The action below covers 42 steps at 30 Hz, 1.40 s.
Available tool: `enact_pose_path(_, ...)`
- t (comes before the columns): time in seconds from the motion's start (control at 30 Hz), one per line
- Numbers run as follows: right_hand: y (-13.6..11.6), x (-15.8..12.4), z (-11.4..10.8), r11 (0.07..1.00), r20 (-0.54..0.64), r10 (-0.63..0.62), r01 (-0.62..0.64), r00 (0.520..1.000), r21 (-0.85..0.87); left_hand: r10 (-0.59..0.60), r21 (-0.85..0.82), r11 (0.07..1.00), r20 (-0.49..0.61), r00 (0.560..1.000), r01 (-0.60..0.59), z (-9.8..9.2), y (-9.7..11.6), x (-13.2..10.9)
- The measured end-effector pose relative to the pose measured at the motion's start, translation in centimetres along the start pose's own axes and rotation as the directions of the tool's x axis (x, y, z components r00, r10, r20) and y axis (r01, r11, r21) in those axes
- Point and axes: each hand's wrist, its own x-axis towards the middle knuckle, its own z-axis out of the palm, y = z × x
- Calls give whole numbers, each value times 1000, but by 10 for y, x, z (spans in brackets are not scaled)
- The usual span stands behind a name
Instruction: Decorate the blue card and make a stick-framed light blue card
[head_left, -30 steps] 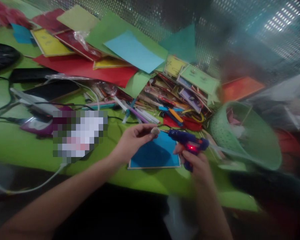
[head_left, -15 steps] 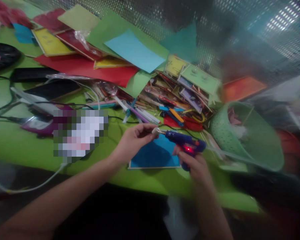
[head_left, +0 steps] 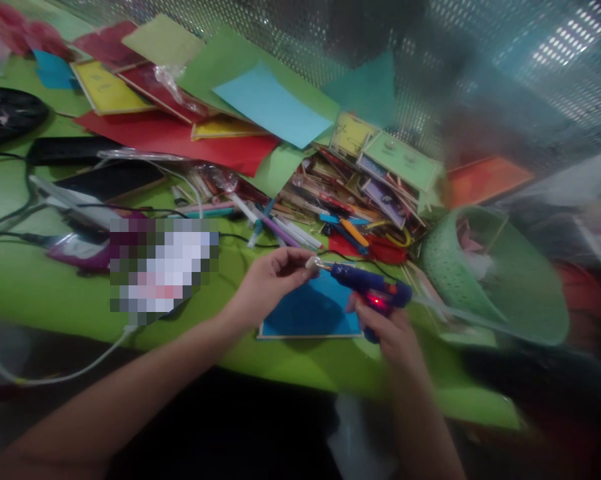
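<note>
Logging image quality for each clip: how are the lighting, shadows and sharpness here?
Head view: dim overall, with bright spots in the perforated sheet at upper right; head view: a red glow on the glue gun, a dark shadow on the blue panel; head view: smeared blur beyond the green basket, a pixelated patch left of centre.

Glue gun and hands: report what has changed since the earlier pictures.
The blue glue gun in the right hand has shifted left, toward the small pale piece in the left hand; that piece seems to have tilted. Nothing was taken hold of or let go. The left hand and the blue panel on the green table stayed put.
</note>
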Motion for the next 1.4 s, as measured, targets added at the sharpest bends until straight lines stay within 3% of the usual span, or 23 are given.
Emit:
enact_pose_path(0.4, -1, 1, 7, 997, -39, 7, -4, 999, 73, -7, 44, 999, -25, 1000, 9, 2, 1, 0)
enact_pose_path(0.63, -4, 0, 5, 998, -39, -8, 10, 999, 59, -8, -20, 1000, -27, 1000, 7, 1, 1, -1)
enact_pose_path(0.87, -6, 0, 9, 997, -31, -47, 49, 998, 53, -19, 47, 999, -22, 1000, 20, 2, 1, 1)
enact_pose_path(1.4, -13, -1, 9, 999, -21, -38, 38, 999, 30, -25, 17, 1000, -21, 999, 25, 2, 1, 0)
